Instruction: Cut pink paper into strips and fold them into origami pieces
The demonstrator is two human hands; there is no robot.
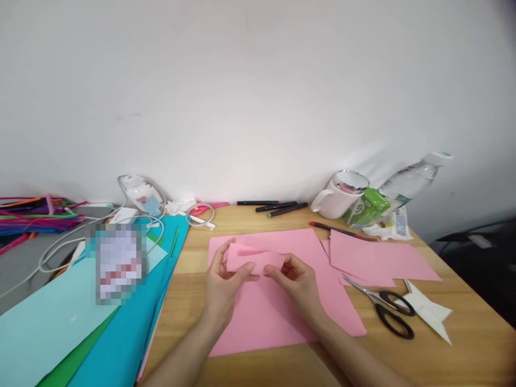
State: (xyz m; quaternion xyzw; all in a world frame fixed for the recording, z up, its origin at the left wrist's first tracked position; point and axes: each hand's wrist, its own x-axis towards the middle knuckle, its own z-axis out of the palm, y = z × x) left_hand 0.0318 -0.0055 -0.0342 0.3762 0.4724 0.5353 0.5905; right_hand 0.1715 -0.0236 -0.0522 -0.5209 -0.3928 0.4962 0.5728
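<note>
A small folded piece of pink paper (pixel 252 259) is held above a large pink sheet (pixel 278 317) that lies on the wooden table (pixel 463 349). My left hand (pixel 223 282) pinches the folded piece at its left end, thumb across its lower edge. My right hand (pixel 296 279) grips its right end with fingers curled. Both hands hover just over the middle of the large sheet.
Black-handled scissors (pixel 387 306) and a white folded paper shape (pixel 429 312) lie right of the sheet. More pink sheets (pixel 379 258), a red pen (pixel 342 231), markers (pixel 282 207), a white mug (pixel 336 196), a water bottle (pixel 407 185) stand behind. Blue and green sheets (pixel 80 328), cables, pipe cleaners (pixel 32 217) fill the left.
</note>
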